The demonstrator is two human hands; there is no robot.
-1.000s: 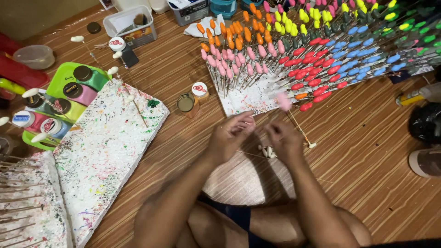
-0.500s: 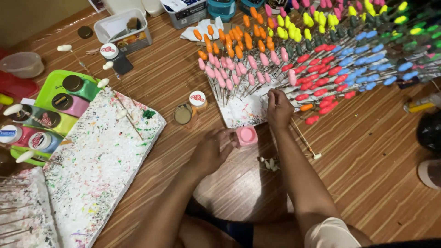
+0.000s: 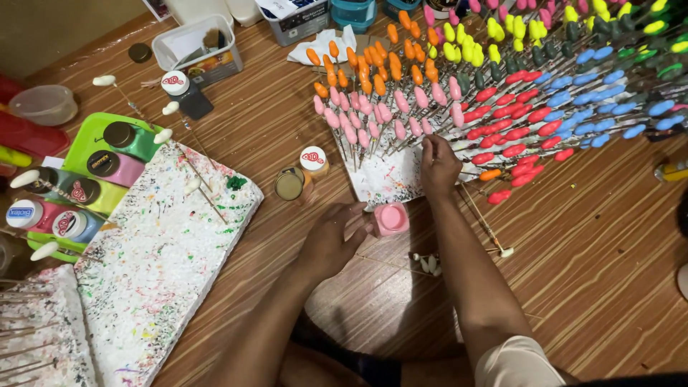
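Note:
My left hand point(image 3: 335, 240) grips a small open pot of pink paint point(image 3: 391, 218) resting on the wooden floor. My right hand point(image 3: 438, 163) reaches forward to a paint-spattered white foam block point(image 3: 387, 179), its fingers pinching the stick of a pink-tipped bud point(image 3: 427, 127) standing in the block. Rows of painted buds on sticks fan out from the block: pink point(image 3: 358, 118), orange point(image 3: 365, 68), red point(image 3: 523, 136), blue point(image 3: 609, 107), yellow point(image 3: 466, 43) and green ones.
A speckled white foam board point(image 3: 161, 265) lies at left with unpainted white buds point(image 3: 190, 185) stuck in it. A green tray point(image 3: 79, 183) holds paint bottles. Two small jars point(image 3: 301, 175) stand near the block. Loose sticks point(image 3: 487, 229) and white buds point(image 3: 428, 264) lie by my right arm.
My hands were together holding a pink bud on a stick. My right hand has since carried it forward to the foam block, and my left hand has settled on the pink paint pot.

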